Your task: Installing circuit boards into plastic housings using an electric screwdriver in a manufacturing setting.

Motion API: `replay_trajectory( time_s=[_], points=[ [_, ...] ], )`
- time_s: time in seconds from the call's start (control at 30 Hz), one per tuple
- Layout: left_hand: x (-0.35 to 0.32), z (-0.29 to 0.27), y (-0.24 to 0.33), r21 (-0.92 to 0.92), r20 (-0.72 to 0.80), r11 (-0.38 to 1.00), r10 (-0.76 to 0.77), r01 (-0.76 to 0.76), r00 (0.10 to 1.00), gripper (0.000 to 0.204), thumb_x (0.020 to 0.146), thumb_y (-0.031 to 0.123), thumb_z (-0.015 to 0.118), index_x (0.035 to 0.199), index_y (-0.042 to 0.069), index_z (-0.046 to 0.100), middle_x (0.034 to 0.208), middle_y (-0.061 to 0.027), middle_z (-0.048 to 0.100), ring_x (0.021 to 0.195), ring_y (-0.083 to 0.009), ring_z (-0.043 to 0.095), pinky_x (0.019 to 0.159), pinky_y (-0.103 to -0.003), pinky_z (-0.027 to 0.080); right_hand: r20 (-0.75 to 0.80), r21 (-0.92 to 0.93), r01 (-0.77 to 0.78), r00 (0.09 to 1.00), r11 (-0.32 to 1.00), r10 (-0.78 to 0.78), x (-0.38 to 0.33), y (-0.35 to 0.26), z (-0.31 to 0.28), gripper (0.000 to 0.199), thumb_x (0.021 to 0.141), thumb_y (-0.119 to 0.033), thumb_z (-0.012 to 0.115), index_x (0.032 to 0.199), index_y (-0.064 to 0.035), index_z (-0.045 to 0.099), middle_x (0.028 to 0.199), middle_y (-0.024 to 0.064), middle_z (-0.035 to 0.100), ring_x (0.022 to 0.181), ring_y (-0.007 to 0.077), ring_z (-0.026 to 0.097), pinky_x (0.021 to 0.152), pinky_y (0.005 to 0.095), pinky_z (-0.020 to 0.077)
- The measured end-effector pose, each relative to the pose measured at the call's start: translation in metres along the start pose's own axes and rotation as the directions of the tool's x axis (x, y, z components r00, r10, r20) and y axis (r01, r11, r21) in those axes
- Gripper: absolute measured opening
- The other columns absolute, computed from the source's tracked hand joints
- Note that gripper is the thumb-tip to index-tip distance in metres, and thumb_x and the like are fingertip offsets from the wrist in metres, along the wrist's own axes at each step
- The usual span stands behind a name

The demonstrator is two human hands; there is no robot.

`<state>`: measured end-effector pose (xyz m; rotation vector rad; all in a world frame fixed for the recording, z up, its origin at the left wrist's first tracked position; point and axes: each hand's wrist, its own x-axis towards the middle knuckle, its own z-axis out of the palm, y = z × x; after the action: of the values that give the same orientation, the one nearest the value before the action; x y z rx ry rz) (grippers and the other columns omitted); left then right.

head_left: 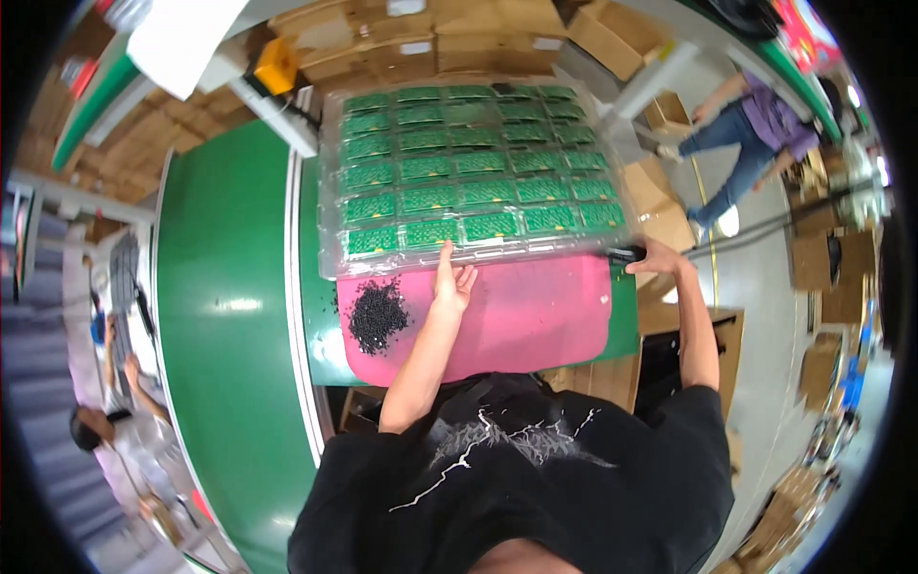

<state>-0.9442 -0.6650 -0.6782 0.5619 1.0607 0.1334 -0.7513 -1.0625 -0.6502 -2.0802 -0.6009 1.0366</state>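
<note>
Board tray (382, 261), upper centre; left hand (453, 285), half-open at its lower edge; right hand (662, 256), lower right corner, grip unclear.

Hands (451, 290) at clear tray (545, 248), green boards (490, 226); pink mat (516, 320), black pieces (378, 316)

One clear tray (330, 196) carries green circuit boards (428, 199) in six rows of five, about thirty, the far ones hard to separate. There is one pink mat (516, 316) with one pile of black pieces (379, 316), too small to count. Two hands: one left hand (454, 285), one right hand (658, 258). Two other people show, one left (143, 445), one far right (773, 120).
</note>
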Motion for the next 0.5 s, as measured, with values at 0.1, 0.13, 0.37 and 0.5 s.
replay_trajectory(
  time_s=[0.1,0.13,0.37,0.5],
  points=[
    [0.001,0.0,0.002,0.0,0.051,1.0,-0.018,0.018,0.999,0.091,0.065,0.051,0.078,0.13,0.004,0.036,0.117,-0.0129,0.045,0.107,-0.0248,0.047,0.097,-0.038,0.044,-0.122,-0.567,-0.117,0.991,0.815,0.057,-0.013,0.008,0.012,0.082,0.06,-0.034,0.084,0.126,-0.0034,0.047,0.116,0.0199,0.058,0.108,0.0349,0.054,0.096,0.0412,0.0395],
    [-0.003,0.003,0.001,-0.014,0.042,1.0,-0.011,0.011,0.999,0.091,0.065,0.05,0.079,0.128,0.0,0.036,0.118,-0.0135,0.045,0.111,-0.0259,0.046,0.099,-0.037,0.044,-0.143,-0.546,-0.141,0.987,0.826,0.075,-0.016,0.015,0.026,0.082,0.06,-0.034,0.084,0.126,-0.0034,0.047,0.116,0.0199,0.058,0.108,0.0349,0.054,0.096,0.0412,0.0395],
    [0.005,-0.004,0.001,-0.038,0.026,0.999,-0.035,0.036,0.999,0.084,0.068,0.047,0.078,0.131,0.01,0.038,0.12,-0.0139,0.045,0.111,-0.0263,0.047,0.1,-0.036,0.043,-0.385,-0.55,-0.268,0.922,0.791,0.045,-0.07,0.023,0.055,0.053,0.07,-0.031,0.075,0.117,-0.0162,0.055,0.101,0.0086,0.061,0.105,0.0291,0.053,0.093,0.0477,0.0314],
    [0.003,-0.003,0.001,-0.013,0.039,1.0,-0.025,0.025,0.999,0.091,0.068,0.046,0.079,0.129,-0.002,0.031,0.124,-0.0179,0.042,0.119,-0.0302,0.043,0.105,-0.04,0.037,-0.301,-0.646,-0.229,0.953,0.729,0.033,-0.107,0.019,0.053,0.054,0.063,-0.024,0.079,0.111,-0.0189,0.057,0.099,0.0038,0.058,0.108,0.0253,0.048,0.093,0.0459,0.0311]
  ],
)
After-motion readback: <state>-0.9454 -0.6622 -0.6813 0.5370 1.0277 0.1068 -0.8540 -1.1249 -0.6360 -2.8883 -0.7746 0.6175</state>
